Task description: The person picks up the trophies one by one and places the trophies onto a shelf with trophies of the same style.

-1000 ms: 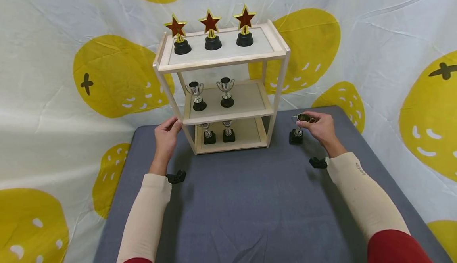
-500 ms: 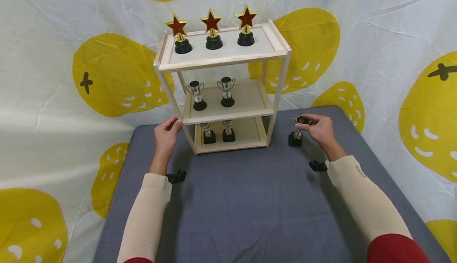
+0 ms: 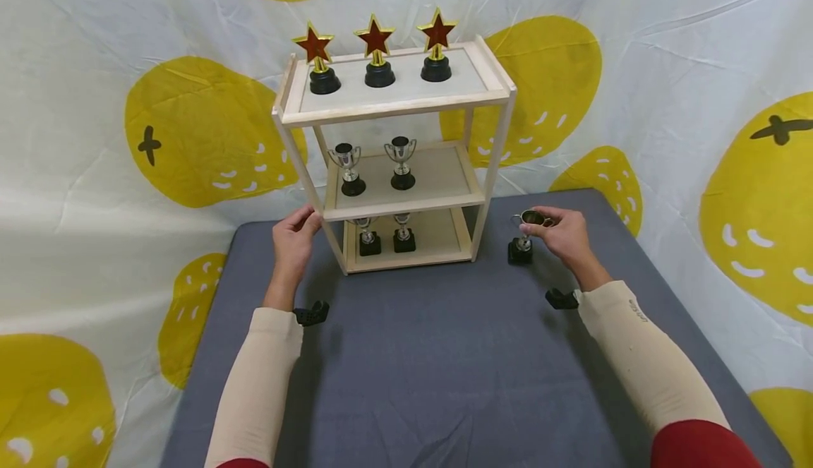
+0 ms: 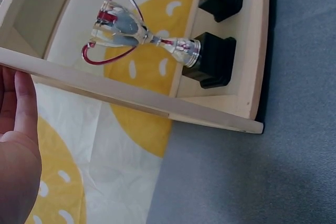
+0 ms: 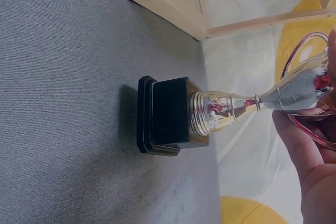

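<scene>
My right hand [image 3: 565, 238] grips the cup of a silver trophy cup [image 3: 522, 243] by its bowl and one handle, right of the wooden shelf rack. The trophy is upright with a square black base [image 5: 170, 111]; a shadow lies beside the base, and whether it touches the cloth I cannot tell. My left hand [image 3: 293, 242] holds the front left post of the shelf rack [image 3: 406, 212], with fingertips partly hidden behind it. On the bottom shelf stand two square-based trophy cups [image 4: 212, 59], their tops hidden in the head view by the middle shelf.
Three star trophies [image 3: 379, 73] with black bases line the top shelf. Two round-based silver cups [image 3: 402, 164] stand on the left and middle of the second shelf. A grey cloth [image 3: 419, 355] covers the table, and a fruit-print curtain [image 3: 673, 44] hangs behind.
My right hand has brought the trophy cup slightly left and nearer to me. The left hand stays on the rack's post.
</scene>
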Action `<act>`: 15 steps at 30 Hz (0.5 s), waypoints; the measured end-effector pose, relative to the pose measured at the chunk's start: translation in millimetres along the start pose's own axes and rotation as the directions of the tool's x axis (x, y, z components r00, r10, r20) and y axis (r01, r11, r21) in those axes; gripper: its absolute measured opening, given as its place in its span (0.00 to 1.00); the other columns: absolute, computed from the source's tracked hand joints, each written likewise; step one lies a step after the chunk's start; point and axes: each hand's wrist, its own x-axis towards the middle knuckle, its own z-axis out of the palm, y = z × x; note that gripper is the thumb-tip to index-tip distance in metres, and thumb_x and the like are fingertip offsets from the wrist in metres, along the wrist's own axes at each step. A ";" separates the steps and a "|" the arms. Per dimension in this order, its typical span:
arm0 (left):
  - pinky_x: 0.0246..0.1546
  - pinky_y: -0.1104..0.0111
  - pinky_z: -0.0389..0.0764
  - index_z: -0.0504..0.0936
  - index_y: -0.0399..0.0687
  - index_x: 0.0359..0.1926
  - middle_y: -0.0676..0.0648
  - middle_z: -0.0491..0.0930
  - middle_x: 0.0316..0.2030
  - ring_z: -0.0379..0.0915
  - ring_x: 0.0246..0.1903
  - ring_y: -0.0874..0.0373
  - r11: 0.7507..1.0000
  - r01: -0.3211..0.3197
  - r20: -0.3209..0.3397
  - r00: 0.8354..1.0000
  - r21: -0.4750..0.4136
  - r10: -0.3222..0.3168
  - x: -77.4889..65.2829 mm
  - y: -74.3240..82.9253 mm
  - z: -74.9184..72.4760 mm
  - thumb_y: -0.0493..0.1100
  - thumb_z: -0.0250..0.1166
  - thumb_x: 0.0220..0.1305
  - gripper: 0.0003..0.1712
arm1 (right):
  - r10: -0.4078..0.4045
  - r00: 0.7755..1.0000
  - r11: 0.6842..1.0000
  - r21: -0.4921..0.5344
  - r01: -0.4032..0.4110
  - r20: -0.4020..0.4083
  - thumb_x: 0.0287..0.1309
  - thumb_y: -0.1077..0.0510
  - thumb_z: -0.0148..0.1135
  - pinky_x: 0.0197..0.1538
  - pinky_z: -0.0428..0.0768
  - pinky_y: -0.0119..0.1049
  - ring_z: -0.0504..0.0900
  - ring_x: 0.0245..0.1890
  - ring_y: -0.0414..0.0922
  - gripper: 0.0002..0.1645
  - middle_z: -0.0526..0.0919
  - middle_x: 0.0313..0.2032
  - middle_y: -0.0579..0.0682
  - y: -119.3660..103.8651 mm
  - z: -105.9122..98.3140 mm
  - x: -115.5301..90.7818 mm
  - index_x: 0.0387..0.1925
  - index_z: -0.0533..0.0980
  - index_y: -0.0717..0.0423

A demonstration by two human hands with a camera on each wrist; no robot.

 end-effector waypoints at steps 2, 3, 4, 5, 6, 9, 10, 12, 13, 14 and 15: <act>0.44 0.80 0.84 0.82 0.32 0.54 0.60 0.84 0.37 0.81 0.39 0.67 1.000 0.002 -0.001 1.000 0.003 -0.002 -0.2 -0.2 -0.1 0.41 0.67 0.64 0.20 | -0.006 1.000 1.000 0.000 0.006 -0.004 0.47 0.35 0.74 0.29 0.75 0.31 0.75 0.33 0.45 0.39 0.85 0.42 0.56 0.5 1.0 -0.8 0.57 0.80 0.50; 0.44 0.79 0.84 0.82 0.32 0.54 0.60 0.84 0.37 0.81 0.39 0.67 1.000 0.002 0.000 1.000 0.001 -0.002 -0.3 -0.4 -0.1 0.41 0.67 0.64 0.20 | -0.008 1.000 1.000 0.000 0.008 -0.006 0.46 0.35 0.74 0.29 0.75 0.31 0.75 0.33 0.45 0.39 0.85 0.42 0.56 0.6 1.5 -1.3 0.57 0.81 0.50; 0.44 0.80 0.84 0.82 0.32 0.53 0.60 0.84 0.37 0.81 0.39 0.67 1.000 0.001 0.000 1.000 0.002 -0.001 -0.3 -0.6 0.0 0.41 0.67 0.64 0.20 | -0.009 1.000 1.000 0.001 0.009 -0.008 0.46 0.35 0.74 0.29 0.75 0.31 0.75 0.33 0.45 0.39 0.85 0.42 0.56 0.5 2.0 -1.7 0.57 0.81 0.51; 0.44 0.80 0.84 0.82 0.32 0.53 0.60 0.84 0.37 0.81 0.38 0.68 1.000 -0.001 0.000 1.000 0.002 0.001 -0.2 -0.9 0.0 0.41 0.67 0.64 0.20 | -0.011 1.000 1.000 -0.002 0.011 -0.008 0.46 0.34 0.74 0.29 0.75 0.31 0.75 0.33 0.44 0.39 0.85 0.41 0.55 0.3 2.5 -2.2 0.56 0.81 0.51; 0.44 0.80 0.84 0.82 0.32 0.53 0.60 0.84 0.36 0.81 0.38 0.68 1.000 -0.005 -0.001 1.000 0.002 0.005 -0.2 -0.9 0.0 0.41 0.67 0.64 0.20 | -0.011 1.000 1.000 -0.004 0.011 -0.005 0.46 0.34 0.74 0.29 0.75 0.31 0.75 0.33 0.44 0.39 0.85 0.41 0.55 0.3 3.0 -2.5 0.56 0.81 0.51; 0.44 0.79 0.84 0.82 0.31 0.53 0.60 0.84 0.36 0.81 0.38 0.68 1.000 -0.015 -0.002 1.000 -0.007 0.015 0.1 -0.7 -0.2 0.40 0.67 0.64 0.20 | -0.008 1.000 1.000 -0.004 0.008 -0.004 0.45 0.35 0.74 0.30 0.75 0.30 0.75 0.33 0.44 0.39 0.85 0.39 0.54 -1.0 4.4 -3.8 0.56 0.81 0.51; 0.44 0.80 0.84 0.82 0.31 0.53 0.60 0.84 0.37 0.81 0.38 0.68 1.000 -0.016 -0.001 1.000 -0.006 0.016 0.1 -0.7 -0.4 0.40 0.67 0.64 0.20 | -0.010 1.000 1.000 -0.007 0.010 -0.002 0.46 0.35 0.74 0.29 0.75 0.30 0.75 0.32 0.43 0.39 0.85 0.39 0.53 -1.1 4.8 -4.5 0.56 0.81 0.52; 0.44 0.80 0.84 0.82 0.31 0.54 0.60 0.83 0.37 0.81 0.38 0.67 1.000 -0.014 0.002 1.000 -0.002 0.014 0.3 -0.6 -0.8 0.40 0.67 0.64 0.20 | -0.011 1.000 1.000 -0.009 0.011 -0.002 0.46 0.36 0.75 0.29 0.75 0.30 0.75 0.32 0.42 0.38 0.85 0.37 0.53 -1.7 5.4 -5.9 0.56 0.81 0.52; 0.44 0.80 0.84 0.82 0.31 0.53 0.60 0.84 0.37 0.81 0.38 0.67 1.000 -0.013 0.003 1.000 -0.003 0.013 0.4 -0.7 -0.9 0.40 0.67 0.64 0.20 | -0.012 1.000 1.000 -0.008 0.012 -0.003 0.46 0.36 0.75 0.29 0.75 0.30 0.75 0.31 0.42 0.38 0.85 0.37 0.53 -2.3 5.8 -6.8 0.56 0.81 0.52; 0.44 0.80 0.84 0.82 0.31 0.53 0.60 0.84 0.37 0.81 0.38 0.67 1.000 -0.012 0.005 1.000 -0.002 0.012 0.3 -0.7 -1.0 0.41 0.67 0.64 0.20 | -0.015 1.000 1.000 -0.010 0.015 -0.002 0.47 0.36 0.75 0.29 0.75 0.30 0.76 0.31 0.42 0.38 0.85 0.37 0.54 -2.6 6.1 -7.6 0.56 0.81 0.52; 0.44 0.80 0.84 0.82 0.31 0.53 0.60 0.84 0.37 0.81 0.38 0.67 1.000 -0.011 0.008 1.000 -0.001 0.011 0.3 -0.9 -1.1 0.41 0.67 0.64 0.20 | -0.017 1.000 1.000 -0.009 0.017 0.000 0.47 0.36 0.75 0.29 0.75 0.30 0.76 0.31 0.42 0.38 0.85 0.38 0.55 -3.0 6.4 -8.3 0.56 0.81 0.52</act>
